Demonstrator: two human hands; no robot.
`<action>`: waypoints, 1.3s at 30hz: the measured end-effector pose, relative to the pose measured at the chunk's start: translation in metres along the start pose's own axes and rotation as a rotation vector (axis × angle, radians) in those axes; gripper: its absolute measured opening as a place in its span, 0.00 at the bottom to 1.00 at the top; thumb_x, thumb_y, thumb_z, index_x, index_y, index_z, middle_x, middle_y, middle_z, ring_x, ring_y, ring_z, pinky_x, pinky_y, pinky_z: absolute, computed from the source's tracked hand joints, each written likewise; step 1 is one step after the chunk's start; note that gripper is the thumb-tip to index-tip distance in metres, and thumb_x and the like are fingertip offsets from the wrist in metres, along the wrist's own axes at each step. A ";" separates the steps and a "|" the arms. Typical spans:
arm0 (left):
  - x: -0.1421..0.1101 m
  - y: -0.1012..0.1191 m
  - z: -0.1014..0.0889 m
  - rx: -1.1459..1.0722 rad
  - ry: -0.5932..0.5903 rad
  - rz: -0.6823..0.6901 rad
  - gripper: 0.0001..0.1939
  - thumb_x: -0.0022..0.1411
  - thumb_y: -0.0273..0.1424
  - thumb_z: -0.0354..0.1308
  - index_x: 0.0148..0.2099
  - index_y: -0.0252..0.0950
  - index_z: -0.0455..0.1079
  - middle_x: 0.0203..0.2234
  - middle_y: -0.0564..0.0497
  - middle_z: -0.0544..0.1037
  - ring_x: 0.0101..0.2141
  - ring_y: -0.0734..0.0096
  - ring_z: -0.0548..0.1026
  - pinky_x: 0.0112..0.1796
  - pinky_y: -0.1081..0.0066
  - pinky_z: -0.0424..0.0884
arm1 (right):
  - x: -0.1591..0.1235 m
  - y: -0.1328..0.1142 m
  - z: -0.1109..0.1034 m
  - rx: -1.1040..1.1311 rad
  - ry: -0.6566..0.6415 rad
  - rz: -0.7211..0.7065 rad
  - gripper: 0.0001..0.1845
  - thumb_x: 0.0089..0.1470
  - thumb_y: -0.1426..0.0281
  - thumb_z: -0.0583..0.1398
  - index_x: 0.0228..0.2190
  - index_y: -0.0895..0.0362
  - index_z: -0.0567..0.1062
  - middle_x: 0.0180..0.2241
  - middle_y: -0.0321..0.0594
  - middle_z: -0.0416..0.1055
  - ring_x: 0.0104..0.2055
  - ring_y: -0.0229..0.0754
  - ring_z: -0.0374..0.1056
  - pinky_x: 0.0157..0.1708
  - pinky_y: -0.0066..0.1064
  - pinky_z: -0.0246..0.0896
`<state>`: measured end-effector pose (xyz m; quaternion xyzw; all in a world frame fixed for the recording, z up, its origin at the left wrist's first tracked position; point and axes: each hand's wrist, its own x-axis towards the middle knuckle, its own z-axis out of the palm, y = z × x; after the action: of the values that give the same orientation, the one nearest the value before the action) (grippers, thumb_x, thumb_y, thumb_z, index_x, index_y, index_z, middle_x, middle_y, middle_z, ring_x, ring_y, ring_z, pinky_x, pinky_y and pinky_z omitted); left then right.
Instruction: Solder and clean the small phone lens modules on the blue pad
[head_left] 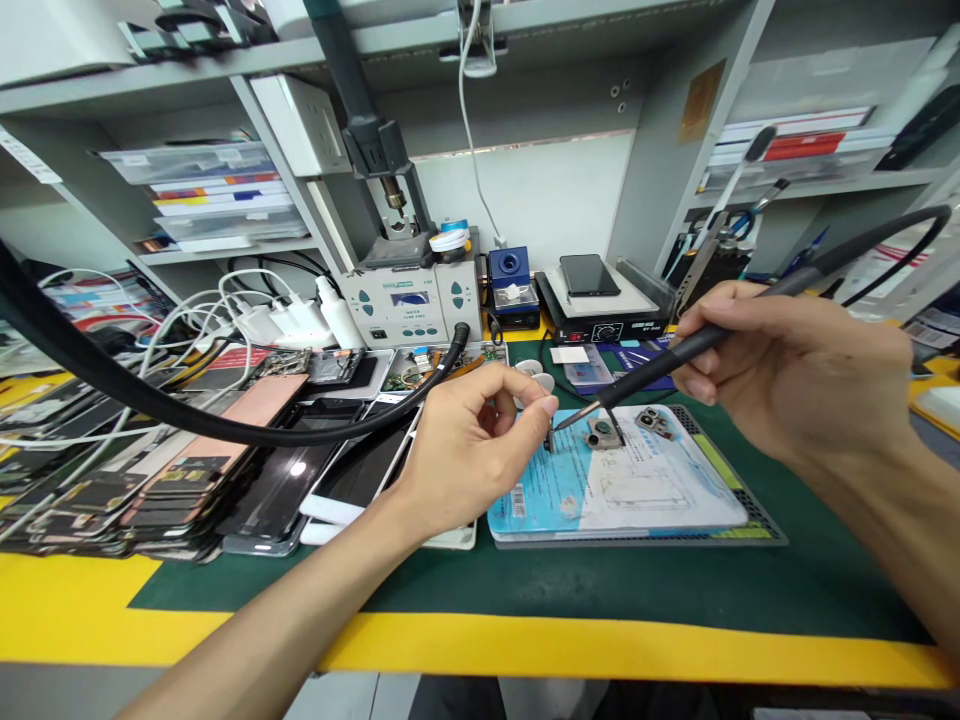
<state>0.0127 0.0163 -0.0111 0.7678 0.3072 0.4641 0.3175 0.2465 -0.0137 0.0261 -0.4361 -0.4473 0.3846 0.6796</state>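
Observation:
My right hand (802, 375) grips a soldering iron (667, 360) by its black handle, with the cable looping up behind. The iron's thin metal tip slants down to the left, reaching a small dark part (549, 441) just under my left fingertips. My left hand (480, 440) is closed, thumb against forefinger, at that part; its kind is too small to make out. Beneath is a blue-and-white printed packet (637, 490). On it lie a small metal phone camera module (604, 434) near the iron tip and another camera module (654, 422) to its right.
Stacked phone parts (187, 480) and a dark phone (289, 480) crowd the left. A thick black hose (300, 435) arches in front of the hot-air station (409, 305). A phone (590, 275) rests on a device at the back. The packet lies on a grey mat (765, 530).

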 end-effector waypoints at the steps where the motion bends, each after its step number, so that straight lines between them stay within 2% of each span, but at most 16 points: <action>1: 0.000 0.000 0.000 0.000 0.001 0.001 0.07 0.64 0.32 0.63 0.33 0.35 0.73 0.24 0.51 0.76 0.22 0.75 0.68 0.21 0.73 0.62 | 0.000 0.000 0.000 0.001 0.003 -0.005 0.09 0.44 0.72 0.64 0.17 0.59 0.79 0.13 0.38 0.63 0.14 0.38 0.60 0.12 0.29 0.52; 12: 0.000 0.001 0.000 0.006 0.004 0.022 0.07 0.64 0.31 0.62 0.33 0.34 0.74 0.23 0.52 0.75 0.21 0.78 0.65 0.21 0.74 0.60 | 0.001 0.000 0.000 0.025 0.022 -0.022 0.13 0.48 0.75 0.61 0.17 0.60 0.80 0.13 0.39 0.63 0.14 0.38 0.60 0.13 0.30 0.51; 39: 0.000 0.001 0.001 -0.005 0.013 0.027 0.07 0.64 0.30 0.62 0.33 0.33 0.73 0.24 0.51 0.75 0.21 0.77 0.66 0.22 0.74 0.61 | 0.002 0.003 -0.004 0.006 -0.034 0.007 0.12 0.50 0.75 0.61 0.18 0.59 0.79 0.17 0.40 0.66 0.16 0.37 0.61 0.13 0.29 0.51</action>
<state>0.0140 0.0158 -0.0111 0.7678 0.2978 0.4743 0.3113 0.2502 -0.0120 0.0232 -0.4288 -0.4562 0.3956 0.6719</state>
